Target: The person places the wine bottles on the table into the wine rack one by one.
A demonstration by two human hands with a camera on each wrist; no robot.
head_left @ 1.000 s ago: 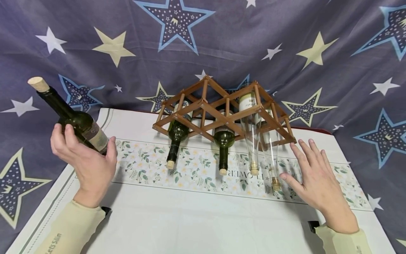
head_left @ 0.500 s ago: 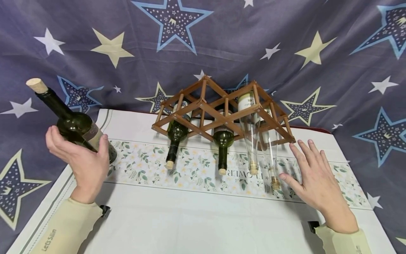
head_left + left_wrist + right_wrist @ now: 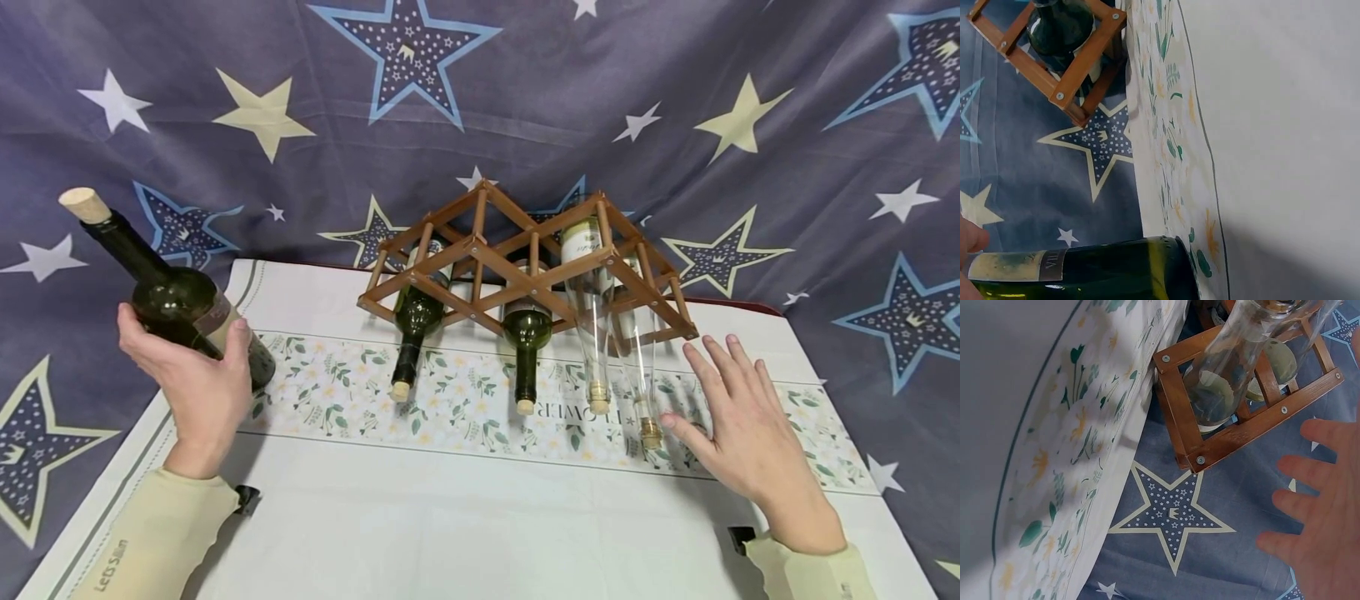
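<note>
My left hand point(image 3: 197, 379) holds a dark green wine bottle point(image 3: 176, 304) with a cork in its neck, thumb on one side and fingers on the other. In the left wrist view this wine bottle point(image 3: 1104, 272) has its base at the floral strip of the cloth. My right hand point(image 3: 750, 425) is spread with straight fingers, near the right end of a wooden wine rack point(image 3: 532, 292), and holds nothing. Two green bottles point(image 3: 420, 308) point(image 3: 528, 329) and two clear bottles point(image 3: 592, 325) point(image 3: 637, 358) lie in the rack, corked necks towards me.
A white tablecloth point(image 3: 480, 525) with a floral band point(image 3: 330, 387) covers the table. Close behind the rack hangs a dark curtain point(image 3: 540, 108) printed with stars. The table's left edge runs beside my left forearm.
My left hand has moved slightly left and down with the wine bottle, and more of the bottle's lower part now shows. The right hand and the rack stay nearly still.
</note>
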